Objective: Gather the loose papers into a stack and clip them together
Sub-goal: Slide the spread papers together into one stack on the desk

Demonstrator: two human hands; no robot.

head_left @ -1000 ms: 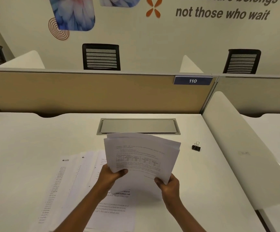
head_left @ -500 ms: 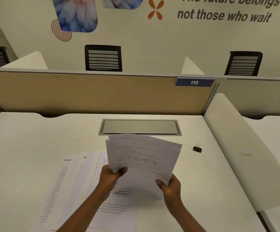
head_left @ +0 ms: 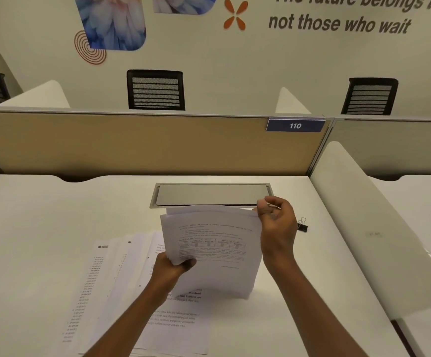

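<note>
- Above the desk, your left hand pinches the paper stack at its lower corner; your right hand nips the top corner.
- Tap those uneven edges square, I'd say.
- More thin, floppy loose sheets lie beneath; the black binder clip waits right.

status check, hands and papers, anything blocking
Left hand grips held stack low. Right hand pinches its top corner. Loose sheets on desk, binder clip unused. Nothing blocking.

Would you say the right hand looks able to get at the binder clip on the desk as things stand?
Probably yes: the binder clip lies on bare desk just beyond the right hand, nothing between them, though that hand must first release the held papers.
</note>
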